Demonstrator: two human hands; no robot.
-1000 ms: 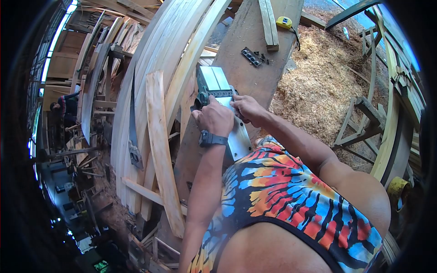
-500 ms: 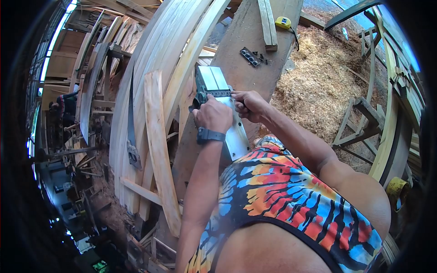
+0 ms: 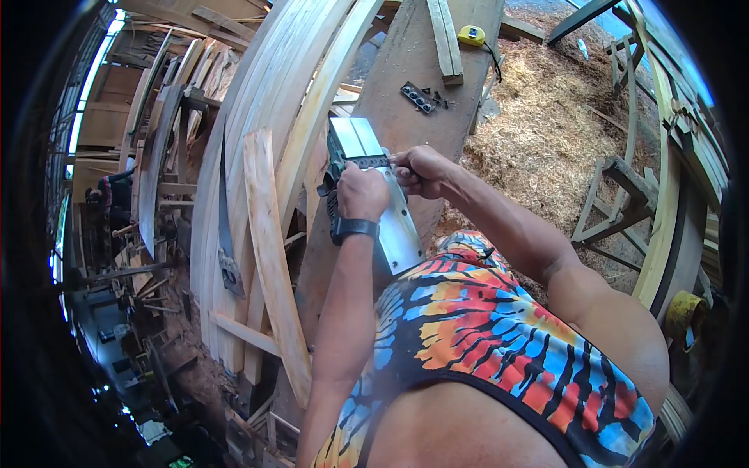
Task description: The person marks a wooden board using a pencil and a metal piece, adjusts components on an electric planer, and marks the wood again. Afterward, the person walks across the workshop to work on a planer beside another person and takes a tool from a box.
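Bright right, dim left; glare on metal plate (image 3: 399, 242); fisheye-bent edges.

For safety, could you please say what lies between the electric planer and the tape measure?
In the head view: nearer the planer, a black perforated plate and small dark fasteners, then a wooden strip.

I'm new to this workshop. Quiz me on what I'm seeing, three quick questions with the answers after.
1. True or false: the yellow tape measure lies on the brown board.
2. What does the left hand hold? A) a hammer B) a metal-faced tool C) a brush
3. Fill in: the dark band is on the ____ wrist.

Key: 1. True; 2. B; 3. left
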